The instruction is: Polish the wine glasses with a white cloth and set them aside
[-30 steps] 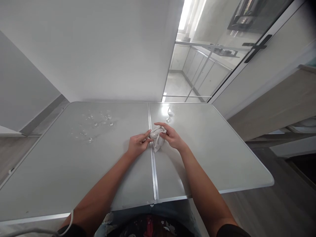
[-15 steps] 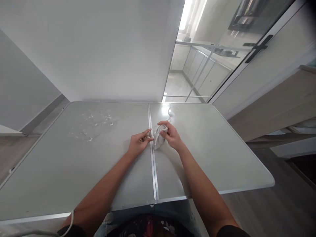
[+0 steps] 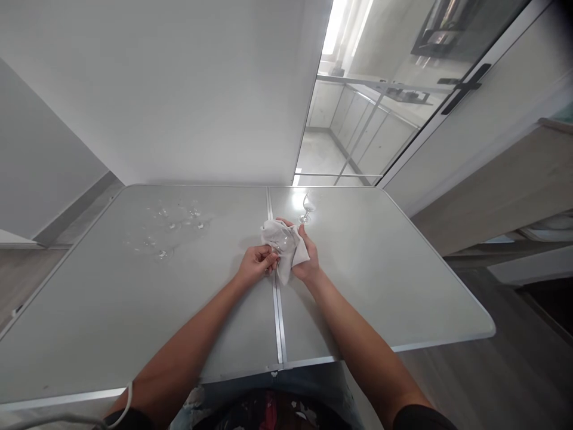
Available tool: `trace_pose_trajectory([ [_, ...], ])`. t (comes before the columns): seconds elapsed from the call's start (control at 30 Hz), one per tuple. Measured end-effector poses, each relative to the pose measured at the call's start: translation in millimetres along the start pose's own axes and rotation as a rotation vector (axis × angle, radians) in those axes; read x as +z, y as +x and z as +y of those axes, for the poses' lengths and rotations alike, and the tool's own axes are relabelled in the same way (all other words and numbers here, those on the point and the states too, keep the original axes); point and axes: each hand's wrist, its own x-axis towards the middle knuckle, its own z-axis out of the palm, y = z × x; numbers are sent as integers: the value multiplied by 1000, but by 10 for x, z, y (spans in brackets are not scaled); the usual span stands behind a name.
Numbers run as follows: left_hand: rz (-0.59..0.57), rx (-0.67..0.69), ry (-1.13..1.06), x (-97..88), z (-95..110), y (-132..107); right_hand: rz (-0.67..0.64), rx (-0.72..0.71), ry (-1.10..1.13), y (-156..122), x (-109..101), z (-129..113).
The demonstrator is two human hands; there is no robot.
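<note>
Over the table's middle seam, my left hand point(image 3: 256, 265) pinches the stem of a clear wine glass point(image 3: 283, 241). The glass lies tilted, its bowl resting in a white cloth point(image 3: 299, 254). My right hand point(image 3: 310, 258) is closed round the cloth from the right side, supporting the bowl through it. Most of the right fingers are hidden behind the fabric. Just beyond the hands, another clear stemmed glass point(image 3: 307, 206) stands on the table.
Several transparent glasses point(image 3: 172, 226) stand on the left half of the grey folding table point(image 3: 403, 269); their outlines are faint. A white wall point(image 3: 201, 89) borders the far edge. A glass door point(image 3: 353, 119) is behind to the right. A pale cable point(image 3: 131, 397) hangs near my left arm.
The cloth has been spread out and now lies under and around the glass bowl. My right hand has turned from gripping the cloth's top to cupping it from the right.
</note>
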Motion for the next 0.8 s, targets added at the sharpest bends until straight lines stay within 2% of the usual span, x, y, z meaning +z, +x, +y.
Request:
trace_pose_trajectory([
  [0.07,6,-10,-25,2,-8,14,-16,3,-19,-7,19,2],
  [0.2,154,-8,-80,-20,11,53,-3,-74,-197,-19,-1,71],
  [0.27,226,-10,-62,-34,30,64,47,-207,-396,-29,-15,167],
  [0.37,285,9,36,-47,54,62,88,-470,-832,-32,-66,272],
  [0.47,284,-1,152,-48,71,45,-91,-663,-1295,-6,-164,194],
  [0.57,276,18,381,-42,76,22,-325,-789,-1615,27,-247,-18],
  [0.63,244,77,608,-31,71,2,-405,-821,-1697,32,-268,-135],
  [0.7,177,146,805,-18,59,-23,-419,-793,-1696,18,-270,-190],
  [0.8,76,264,1004,-10,46,-63,-332,-600,-1577,-21,-265,-200],
])
